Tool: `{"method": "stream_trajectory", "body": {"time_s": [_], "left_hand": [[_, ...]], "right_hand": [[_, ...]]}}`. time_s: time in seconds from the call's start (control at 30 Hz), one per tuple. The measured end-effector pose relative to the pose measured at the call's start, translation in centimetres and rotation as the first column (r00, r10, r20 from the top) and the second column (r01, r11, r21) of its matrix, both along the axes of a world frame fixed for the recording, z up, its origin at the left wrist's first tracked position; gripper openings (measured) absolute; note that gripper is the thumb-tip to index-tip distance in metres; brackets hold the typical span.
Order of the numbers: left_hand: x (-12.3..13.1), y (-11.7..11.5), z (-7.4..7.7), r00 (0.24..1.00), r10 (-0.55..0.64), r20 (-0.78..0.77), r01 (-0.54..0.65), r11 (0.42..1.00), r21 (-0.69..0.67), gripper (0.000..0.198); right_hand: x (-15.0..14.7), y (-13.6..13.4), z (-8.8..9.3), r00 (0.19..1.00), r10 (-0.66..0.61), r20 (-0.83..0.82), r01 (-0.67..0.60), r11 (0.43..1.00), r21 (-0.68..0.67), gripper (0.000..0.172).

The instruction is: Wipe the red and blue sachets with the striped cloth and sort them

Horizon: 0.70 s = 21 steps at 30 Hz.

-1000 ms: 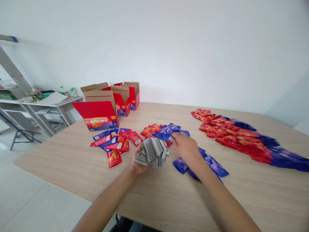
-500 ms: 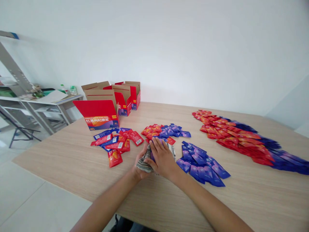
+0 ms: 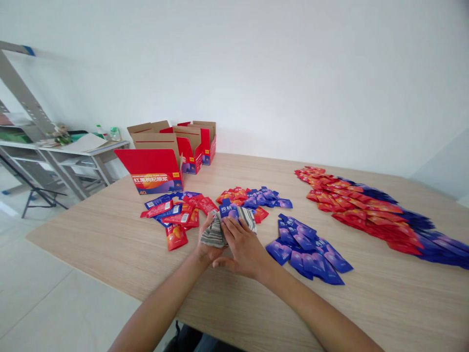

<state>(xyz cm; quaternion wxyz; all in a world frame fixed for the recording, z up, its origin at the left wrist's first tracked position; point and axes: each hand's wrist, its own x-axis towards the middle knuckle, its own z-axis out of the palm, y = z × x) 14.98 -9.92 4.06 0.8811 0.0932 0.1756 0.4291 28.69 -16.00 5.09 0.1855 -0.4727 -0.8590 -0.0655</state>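
Note:
A grey-and-white striped cloth [image 3: 213,236] lies across my left hand [image 3: 207,250], which holds it from below with most of its fingers hidden. On the cloth rests a blue sachet [image 3: 228,211] with white lettering, its upper part showing. My right hand [image 3: 240,244] lies over the sachet's lower part, fingers stretched flat and thumb apart. Just right of it, several blue sachets [image 3: 306,252] overlap on the table. Mixed red and blue sachets [image 3: 176,215] are scattered to the left. Behind my hands are piles of red sachets [image 3: 234,194] and blue sachets [image 3: 262,198].
Open red cartons [image 3: 156,171] with raised brown flaps stand at the table's back left. A long heap of red and blue sachets [image 3: 366,215] stretches along the right side of the wooden table [image 3: 234,313]. Beyond the left edge are grey desks [image 3: 88,151] and a folding stool [image 3: 40,195].
My right hand has slid down toward me over the sachet, uncovering its lettered upper part. Its thumb has left the cloth. The view has shifted slightly.

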Motion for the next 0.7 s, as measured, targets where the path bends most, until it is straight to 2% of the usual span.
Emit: {"method": "stream_trajectory", "body": {"time_s": [0.1,0.2,0.3,0.37,0.43,0.53,0.63,0.7], "left_hand": [[-0.1,0.0,0.0,0.999,-0.035,0.006,0.035,0.998,0.043,0.058],[0.4,-0.3,-0.5,0.991,-0.132,0.004,0.131,0.988,0.085,0.055],[1.1,-0.7,-1.0,0.984,-0.176,-0.011,0.176,0.977,0.123,0.051],[1.3,-0.9,-1.1,0.983,-0.181,-0.013,0.181,0.974,0.135,0.051],[1.3,-1.0,-1.0,0.986,-0.168,-0.004,0.167,0.976,0.140,0.053],[0.9,-0.8,-0.9,0.992,-0.123,0.030,0.118,0.984,0.130,0.056],[0.2,-0.5,-0.9,0.996,-0.068,0.062,0.064,0.996,0.070,0.057],[-0.2,-0.2,-0.9,0.999,-0.003,0.052,0.002,1.000,0.031,0.052]], "right_hand": [[0.0,-0.3,0.9,0.998,-0.006,-0.067,0.006,1.000,0.000,0.089],[0.5,-0.1,1.3,0.986,-0.107,-0.129,0.112,0.993,0.032,0.077],[0.8,0.3,1.1,0.972,-0.211,-0.100,0.219,0.972,0.081,0.089],[0.8,0.5,0.8,0.969,-0.237,-0.064,0.240,0.969,0.060,0.098],[0.8,0.6,0.7,0.975,-0.221,-0.038,0.222,0.975,0.023,0.099],[0.7,0.4,0.8,0.992,-0.129,-0.013,0.129,0.992,0.010,0.098],[0.0,-0.2,0.5,0.999,-0.037,0.006,0.037,0.999,0.014,0.097],[-0.6,-0.6,0.0,1.000,0.001,0.024,-0.001,1.000,0.016,0.097]]}}
